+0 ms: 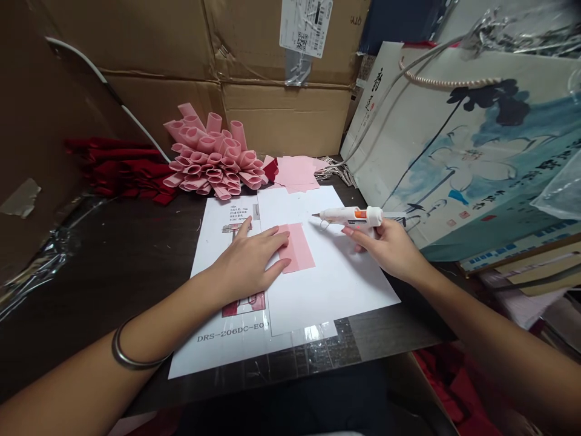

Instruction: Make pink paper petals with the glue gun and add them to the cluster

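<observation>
Two hands work over the desk (113, 266) in the head view. Your left hand (252, 257) lies flat and spread, fingers straight, palm down on the left half of the pink paper piece (299, 247); this pressing, as I judge it, pins the light slip so it cannot slide or curl. Your right hand (390, 245) is closed around the glue gun (351, 216), held nearly level with its nozzle pointing left, just off the slip's upper right corner and not touching it. That grip seems to keep the hot tip clear of your other fingers. The pink paper piece rests on a white sheet (327, 284), which overlaps a printed sheet (218, 345); both probably shield the dark desk from drips. Behind them, within easy reach, sit a cluster of pink paper rolls (213, 160) and, just beside it, a loose stack of pink squares (297, 171). Red material (120, 169) lies farther left, cardboard boxes (272, 115) wall off the back, and a painted gift bag (476, 163) leans at your right. A metal bangle (129, 357) circles your left wrist.
</observation>
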Available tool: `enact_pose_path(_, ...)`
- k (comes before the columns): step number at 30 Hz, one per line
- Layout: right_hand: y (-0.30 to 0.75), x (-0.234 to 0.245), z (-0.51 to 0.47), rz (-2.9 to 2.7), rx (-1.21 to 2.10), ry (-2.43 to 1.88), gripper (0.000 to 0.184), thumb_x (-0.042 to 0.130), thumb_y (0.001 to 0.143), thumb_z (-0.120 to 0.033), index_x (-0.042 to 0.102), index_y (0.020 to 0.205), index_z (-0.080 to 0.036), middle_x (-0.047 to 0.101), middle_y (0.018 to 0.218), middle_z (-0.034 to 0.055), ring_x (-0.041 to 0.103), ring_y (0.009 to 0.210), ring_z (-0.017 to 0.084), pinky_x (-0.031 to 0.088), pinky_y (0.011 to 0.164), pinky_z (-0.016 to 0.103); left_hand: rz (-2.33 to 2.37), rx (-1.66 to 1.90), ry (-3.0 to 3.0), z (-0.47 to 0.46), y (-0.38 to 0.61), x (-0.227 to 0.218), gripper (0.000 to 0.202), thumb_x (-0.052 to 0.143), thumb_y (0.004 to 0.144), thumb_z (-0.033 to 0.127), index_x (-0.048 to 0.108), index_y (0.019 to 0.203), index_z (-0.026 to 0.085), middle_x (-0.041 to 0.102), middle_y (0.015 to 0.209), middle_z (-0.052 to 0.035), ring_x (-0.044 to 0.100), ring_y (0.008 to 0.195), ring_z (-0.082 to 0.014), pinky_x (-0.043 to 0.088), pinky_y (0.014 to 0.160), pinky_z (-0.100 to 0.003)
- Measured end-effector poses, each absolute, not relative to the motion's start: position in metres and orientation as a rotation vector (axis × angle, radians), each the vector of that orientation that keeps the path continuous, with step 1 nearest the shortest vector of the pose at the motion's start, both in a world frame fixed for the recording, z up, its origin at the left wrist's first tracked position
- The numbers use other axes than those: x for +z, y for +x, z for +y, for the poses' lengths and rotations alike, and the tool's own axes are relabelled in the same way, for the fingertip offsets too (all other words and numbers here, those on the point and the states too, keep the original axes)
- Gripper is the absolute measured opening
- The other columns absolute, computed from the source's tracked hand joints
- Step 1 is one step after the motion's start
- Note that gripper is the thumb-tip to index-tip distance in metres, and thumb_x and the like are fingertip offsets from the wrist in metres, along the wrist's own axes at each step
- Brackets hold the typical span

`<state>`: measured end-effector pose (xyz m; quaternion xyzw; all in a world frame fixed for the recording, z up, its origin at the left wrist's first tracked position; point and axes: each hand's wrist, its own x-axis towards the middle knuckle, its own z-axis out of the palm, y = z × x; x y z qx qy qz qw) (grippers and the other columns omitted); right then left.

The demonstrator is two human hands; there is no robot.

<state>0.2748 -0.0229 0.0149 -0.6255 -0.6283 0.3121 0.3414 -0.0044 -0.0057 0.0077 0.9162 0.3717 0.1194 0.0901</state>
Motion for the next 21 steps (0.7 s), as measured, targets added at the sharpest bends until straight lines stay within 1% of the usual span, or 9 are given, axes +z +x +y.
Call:
enact_pose_path(2, 0.273, 0.023, -0.029, -1.74, 0.861, -1.59, 0.041, 0.062, 0.084, -0.05, 0.07, 0.104, -0.015, 0.069, 0.078, 0.0058, 0.059, 0.058, 0.016, 0.047, 0.056, 0.03, 1.102, 0.342, 2.715, -0.006, -0.005, 0.009, 0.037, 0.046, 0.095, 0.037, 0.051, 0.126, 0.018, 0.065, 0.121, -0.009, 0.06, 0.112, -0.0259, 0.016, 0.113, -0.062)
enact_pose_path(4, 0.272, 0.031, -0.035, -1.843, 0.882, -1.568, 0.039, 0.061, 0.086, -0.05, 0.07, 0.103, -0.016, 0.069, 0.077, 0.0047, 0.06, 0.062, 0.017, 0.047, 0.057, 0.03, 1.093, 0.337, 2.718, -0.006, -0.005, 0.01, 0.038, 0.047, 0.095, 0.04, 0.052, 0.126, 0.018, 0.064, 0.124, -0.0102, 0.059, 0.115, -0.0265, 0.016, 0.113, -0.062)
enact_pose_path(7, 0.272, 0.039, -0.04, -1.965, 0.893, -1.492, 0.034, 0.06, 0.088, -0.046, 0.069, 0.107, -0.021, 0.071, 0.095, 0.0054, 0.065, 0.083, 0.021, 0.051, 0.073, 0.034, 1.056, 0.33, 2.741, -0.006, -0.006, 0.009, 0.039, 0.046, 0.095, 0.039, 0.052, 0.128, 0.019, 0.062, 0.128, -0.0108, 0.054, 0.124, -0.0277, 0.016, 0.114, -0.06)
enact_pose_path(9, 0.271, 0.042, -0.041, -2.019, 0.85, -1.485, 0.031, 0.061, 0.088, -0.044, 0.069, 0.105, -0.02, 0.072, 0.101, 0.0062, 0.065, 0.091, 0.023, 0.05, 0.08, 0.036, 1.028, 0.336, 2.754, -0.006, -0.007, 0.008, 0.04, 0.045, 0.095, 0.038, 0.052, 0.13, 0.02, 0.06, 0.133, -0.0103, 0.048, 0.131, -0.0283, 0.017, 0.114, -0.058)
enact_pose_path(10, 0.27, 0.043, -0.04, -2.028, 0.817, -1.503, 0.03, 0.06, 0.087, -0.044, 0.07, 0.103, -0.019, 0.072, 0.1, 0.0066, 0.065, 0.09, 0.024, 0.049, 0.08, 0.036, 1.022, 0.337, 2.756, -0.006, -0.007, 0.007, 0.04, 0.045, 0.095, 0.038, 0.052, 0.131, 0.02, 0.058, 0.135, -0.0103, 0.046, 0.133, -0.0286, 0.017, 0.114, -0.058)
enact_pose_path(12, 0.268, 0.044, -0.037, -2.011, 0.75, -1.552, 0.033, 0.059, 0.087, -0.047, 0.07, 0.098, -0.017, 0.072, 0.092, 0.0067, 0.064, 0.083, 0.023, 0.048, 0.073, 0.034, 1.029, 0.331, 2.749, -0.006, -0.007, 0.007, 0.041, 0.045, 0.095, 0.038, 0.053, 0.131, 0.02, 0.055, 0.139, -0.0108, 0.044, 0.135, -0.0295, 0.017, 0.114, -0.059)
enact_pose_path(16, 0.264, 0.044, -0.024, -1.993, 0.644, -1.582, 0.035, 0.056, 0.089, -0.05, 0.07, 0.096, -0.018, 0.069, 0.082, 0.0041, 0.062, 0.075, 0.021, 0.045, 0.066, 0.031, 1.043, 0.323, 2.75, -0.008, -0.007, 0.009, 0.041, 0.045, 0.095, 0.039, 0.057, 0.129, 0.02, 0.053, 0.142, -0.0109, 0.044, 0.134, -0.0304, 0.02, 0.112, -0.06)
enact_pose_path(18, 0.261, 0.043, -0.017, -2.018, 0.595, -1.596, 0.035, 0.055, 0.09, -0.049, 0.07, 0.097, -0.019, 0.069, 0.082, 0.0036, 0.062, 0.075, 0.021, 0.044, 0.066, 0.031, 1.041, 0.324, 2.763, -0.008, -0.006, 0.011, 0.04, 0.045, 0.095, 0.039, 0.057, 0.128, 0.019, 0.053, 0.141, -0.0102, 0.044, 0.133, -0.03, 0.023, 0.111, -0.06)
enact_pose_path(21, 0.259, 0.042, -0.01, -2.032, 0.564, -1.607, 0.036, 0.053, 0.091, -0.049, 0.069, 0.1, -0.018, 0.071, 0.089, 0.005, 0.064, 0.079, 0.022, 0.045, 0.07, 0.032, 1.049, 0.296, 2.777, -0.009, -0.006, 0.013, 0.04, 0.043, 0.096, 0.039, 0.056, 0.129, 0.019, 0.052, 0.143, -0.0108, 0.046, 0.132, -0.0295, 0.026, 0.109, -0.06)
